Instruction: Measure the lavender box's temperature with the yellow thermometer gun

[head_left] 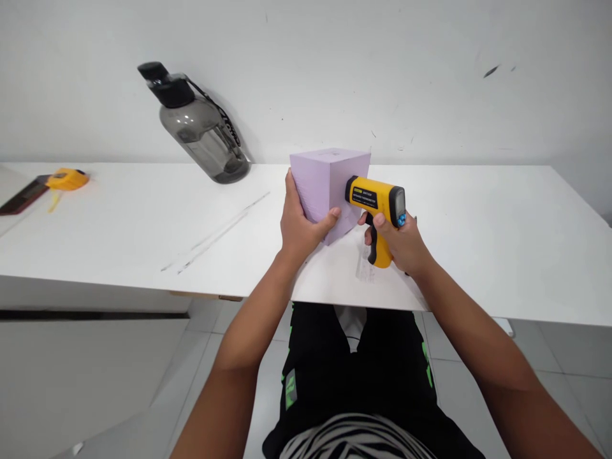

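Observation:
A light purple box (310, 185) stands on the white table, turned with one corner toward me. My left hand (302, 220) grips its left side, with the thumb across the near edge. In my right hand (399, 239) is a yellow and black infrared thermometer (375, 194), held by its pistol grip. Its front end is right at the right face of the box; whether they touch I cannot tell. The small screen and blue buttons at its back face me. Fingers of my right hand curl around the handle by the trigger.
A grey see-through water bottle (203, 131) with a black lid stands at the back left near the wall. At the far left lie a yellow tape measure (69, 180) and a dark flat object (26, 194). The table's front edge (354, 305) runs just above my legs.

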### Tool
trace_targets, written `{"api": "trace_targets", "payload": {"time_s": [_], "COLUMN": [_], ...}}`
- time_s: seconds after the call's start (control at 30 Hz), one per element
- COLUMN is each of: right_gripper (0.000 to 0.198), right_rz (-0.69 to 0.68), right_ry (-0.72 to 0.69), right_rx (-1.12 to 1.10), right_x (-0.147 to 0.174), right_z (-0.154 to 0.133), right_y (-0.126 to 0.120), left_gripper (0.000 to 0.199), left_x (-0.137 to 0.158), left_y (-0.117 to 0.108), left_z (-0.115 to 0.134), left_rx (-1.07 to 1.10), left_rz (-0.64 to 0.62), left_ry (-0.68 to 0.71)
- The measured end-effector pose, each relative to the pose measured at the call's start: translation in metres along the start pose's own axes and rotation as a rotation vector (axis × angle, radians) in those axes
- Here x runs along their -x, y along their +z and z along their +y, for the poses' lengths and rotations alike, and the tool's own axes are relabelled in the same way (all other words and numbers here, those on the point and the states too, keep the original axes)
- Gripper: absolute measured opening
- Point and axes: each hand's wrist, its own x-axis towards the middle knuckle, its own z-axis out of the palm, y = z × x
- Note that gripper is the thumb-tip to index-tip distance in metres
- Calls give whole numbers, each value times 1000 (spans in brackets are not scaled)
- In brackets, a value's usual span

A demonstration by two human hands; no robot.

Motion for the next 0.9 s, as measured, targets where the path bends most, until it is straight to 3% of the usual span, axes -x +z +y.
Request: {"api": "trace_targets", "payload": {"time_s": [0.53,0.9], "right_gripper": [53,53], "right_rz": [3,-4], "right_ry": [16,148], "right_rx": [-30,-209], "right_x": [-1,-1], "right_z": [0,-1], "right_y": [1,3], "left_gripper": [114,105], "left_x": [1,-1], "left_y": [2,2], "left_z": [-5,-10], "left_rx": [-21,-27], "left_rz": [14,36], "left_ry": [-34,-31]}}
